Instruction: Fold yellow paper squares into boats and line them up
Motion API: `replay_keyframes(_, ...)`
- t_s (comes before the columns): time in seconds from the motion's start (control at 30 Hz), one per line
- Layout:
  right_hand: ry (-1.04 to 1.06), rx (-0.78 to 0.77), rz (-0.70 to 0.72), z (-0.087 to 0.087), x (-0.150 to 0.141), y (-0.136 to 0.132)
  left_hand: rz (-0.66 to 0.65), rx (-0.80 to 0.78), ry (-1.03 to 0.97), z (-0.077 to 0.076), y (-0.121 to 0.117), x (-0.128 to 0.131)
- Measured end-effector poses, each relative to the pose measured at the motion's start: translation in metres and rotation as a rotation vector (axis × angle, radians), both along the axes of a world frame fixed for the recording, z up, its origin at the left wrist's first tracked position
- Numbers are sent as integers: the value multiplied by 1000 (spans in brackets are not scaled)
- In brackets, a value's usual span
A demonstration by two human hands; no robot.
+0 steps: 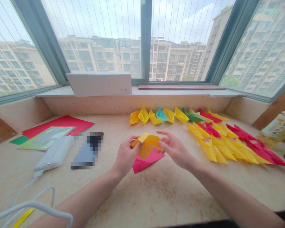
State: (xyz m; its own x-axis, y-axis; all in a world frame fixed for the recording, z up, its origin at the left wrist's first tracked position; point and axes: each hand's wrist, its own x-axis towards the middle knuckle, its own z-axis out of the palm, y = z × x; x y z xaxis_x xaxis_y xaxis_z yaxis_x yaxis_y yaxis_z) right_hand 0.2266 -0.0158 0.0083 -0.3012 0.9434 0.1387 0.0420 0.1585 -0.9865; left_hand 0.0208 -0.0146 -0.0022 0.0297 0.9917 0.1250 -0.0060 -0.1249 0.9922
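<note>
Both my hands hold a partly folded yellow paper piece (147, 143) above the marble sill. My left hand (125, 156) pinches its left end with fingers closed. My right hand (175, 148) grips its right end with thumb and fingers. A pink-red sheet of paper (144, 162) lies flat on the sill just under the yellow piece. A row of finished folded paper boats (161, 115), mostly yellow with one teal, stands behind my hands near the wall.
Many folded yellow, red and green paper shapes (230, 142) cover the right side. Red and green sheets (61, 123) lie at the left with a white power bank (54, 153), its cable (33, 202) and a blurred object (86, 151). A white box (101, 83) sits on the window ledge.
</note>
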Motion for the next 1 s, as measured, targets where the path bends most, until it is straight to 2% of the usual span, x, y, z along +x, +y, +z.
replay_keyframes(0.13,12,-192,115,0,2,2,-16,12,-8,3,-2,1)
replay_keyframes(0.2,33,-236,148,-2,2,3,-56,-5,-51,4,-4,3)
replay_keyframes(0.37,202,-280,156,-2,1,4,-199,-37,-219,4,-6,5)
replay_keyframes(0.57,221,-255,159,-4,1,5,-242,-82,-56,0,-4,4)
replay_keyframes(0.67,148,-122,19,-9,2,7,-214,-103,-45,-1,-1,3)
replay_keyframes(0.73,90,66,-124,-11,2,7,-169,-97,-57,-3,0,2)
replay_keyframes(0.8,13,254,-202,-13,3,6,-132,-95,-67,-3,2,2)
replay_keyframes(0.9,-109,428,-198,-14,4,4,-131,-93,-83,-3,3,2)
replay_keyframes(1.0,-143,496,-206,-17,3,5,-163,-90,-107,-3,3,2)
